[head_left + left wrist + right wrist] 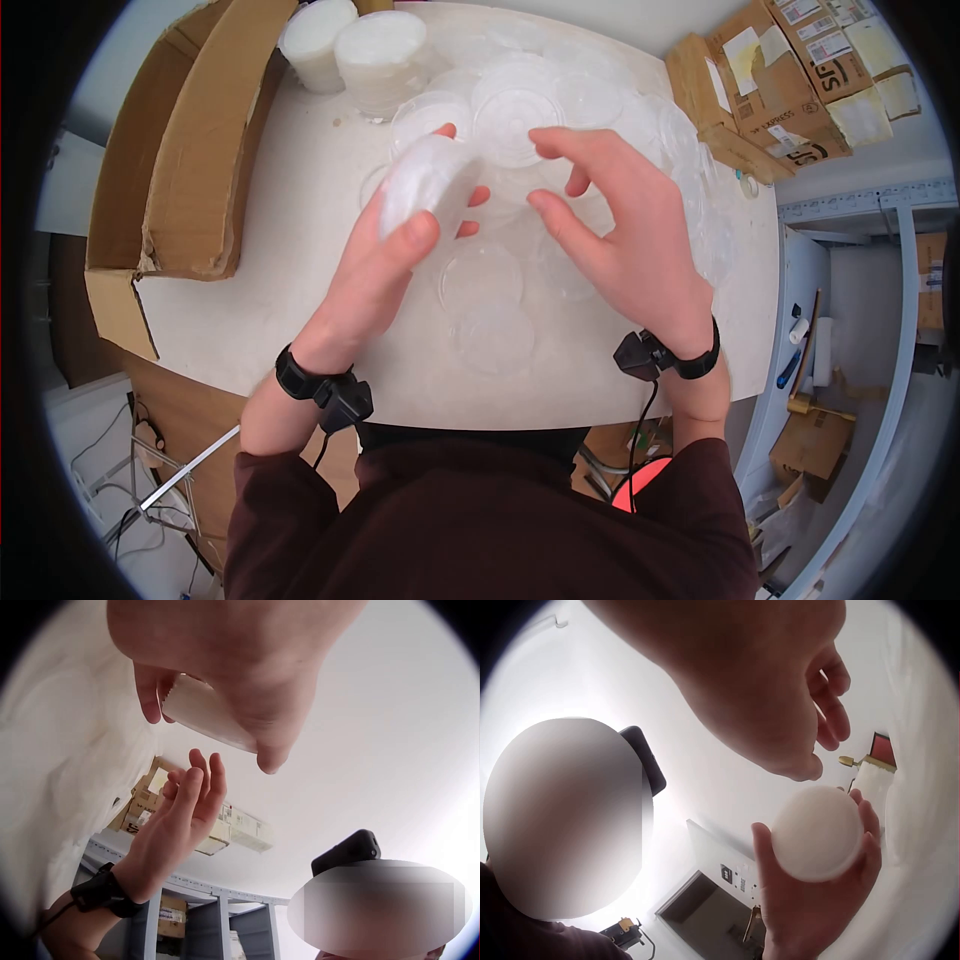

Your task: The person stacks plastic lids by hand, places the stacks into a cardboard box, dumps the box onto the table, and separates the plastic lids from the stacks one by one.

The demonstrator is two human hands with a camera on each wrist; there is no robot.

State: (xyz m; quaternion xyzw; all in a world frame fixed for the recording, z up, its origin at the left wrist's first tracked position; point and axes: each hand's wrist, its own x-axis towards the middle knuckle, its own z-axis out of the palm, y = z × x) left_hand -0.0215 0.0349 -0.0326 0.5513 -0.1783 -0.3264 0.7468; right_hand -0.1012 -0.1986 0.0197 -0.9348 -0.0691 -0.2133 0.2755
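Observation:
A short stack of round, translucent plastic lids (425,185) rests in my left hand (375,260), tilted, with the thumb on its near side and the fingers around the far side. In the right wrist view the stack (817,834) shows its flat round face; from the left wrist its ridged edge (206,716) is visible. My right hand (640,225) hovers to the right of it, fingers loosely bent and apart, holding nothing. Beneath both hands, loose clear lids (515,125) lie spread and overlapping on the white table (270,330).
Two tall stacks of lids (380,65) stand at the back left. Beside them is a long, open cardboard box (195,150). Shipping cartons (780,85) sit beyond the back right edge, and a grey shelf unit (860,215) is on the right.

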